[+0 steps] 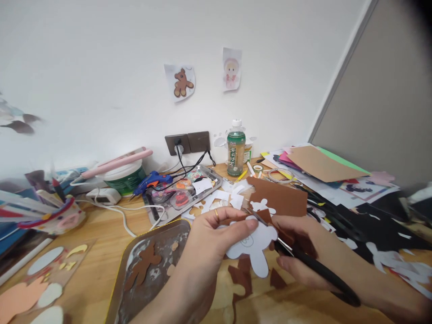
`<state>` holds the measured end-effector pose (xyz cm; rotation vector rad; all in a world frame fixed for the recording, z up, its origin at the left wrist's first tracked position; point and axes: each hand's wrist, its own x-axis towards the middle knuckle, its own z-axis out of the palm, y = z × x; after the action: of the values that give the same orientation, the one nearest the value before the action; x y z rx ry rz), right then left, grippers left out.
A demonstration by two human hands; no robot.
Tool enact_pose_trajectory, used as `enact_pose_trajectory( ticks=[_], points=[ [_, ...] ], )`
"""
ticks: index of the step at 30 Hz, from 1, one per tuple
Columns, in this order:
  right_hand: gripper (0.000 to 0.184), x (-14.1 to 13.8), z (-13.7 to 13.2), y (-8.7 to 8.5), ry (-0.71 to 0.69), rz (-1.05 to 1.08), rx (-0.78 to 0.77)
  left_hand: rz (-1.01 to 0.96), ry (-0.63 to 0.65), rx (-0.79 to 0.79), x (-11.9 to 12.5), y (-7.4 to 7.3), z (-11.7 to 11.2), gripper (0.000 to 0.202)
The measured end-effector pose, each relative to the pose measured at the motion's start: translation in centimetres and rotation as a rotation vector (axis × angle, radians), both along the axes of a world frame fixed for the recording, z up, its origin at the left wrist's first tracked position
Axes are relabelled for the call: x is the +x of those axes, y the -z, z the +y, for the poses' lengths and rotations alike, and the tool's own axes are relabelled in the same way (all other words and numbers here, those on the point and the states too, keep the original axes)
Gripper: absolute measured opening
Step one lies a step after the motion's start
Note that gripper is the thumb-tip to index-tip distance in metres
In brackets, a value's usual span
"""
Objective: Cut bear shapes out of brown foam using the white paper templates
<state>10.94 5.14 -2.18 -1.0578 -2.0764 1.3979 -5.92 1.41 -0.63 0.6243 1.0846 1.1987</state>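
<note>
My left hand [221,243] pinches a white paper bear-shaped cutout [258,254] between thumb and fingers, with brown paper showing behind it. A pair of scissors [313,265] with black handles is in my right hand [317,243]. Its blades meet the upper right edge of the held paper, partly hidden by the fingers. Brown offcuts [242,276] lie on the table below. Just behind the hands are a brown sheet [280,193] and a small white bear cutout [263,206].
A dark tray [118,288] with a brown bear shape [145,265] stands at the left. Beyond it lie a cluttered metal tray [162,215] and a blue glue gun [151,180]. A bottle [236,150] stands by the wall. Coloured paper [327,162] is stacked at the right.
</note>
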Motion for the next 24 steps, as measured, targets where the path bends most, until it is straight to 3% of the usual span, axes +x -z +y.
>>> enact_pose_trajectory(
  ticks=[10,24],
  points=[
    [0.014,0.03,-0.01,0.69,0.041,-0.027,0.042,-0.008,-0.055,-0.041,0.64,0.06,-0.36,0.021],
    [0.017,-0.14,-0.15,0.37,0.050,-0.037,0.057,0.004,-0.065,-0.040,0.77,-0.05,-0.48,0.019]
  ],
)
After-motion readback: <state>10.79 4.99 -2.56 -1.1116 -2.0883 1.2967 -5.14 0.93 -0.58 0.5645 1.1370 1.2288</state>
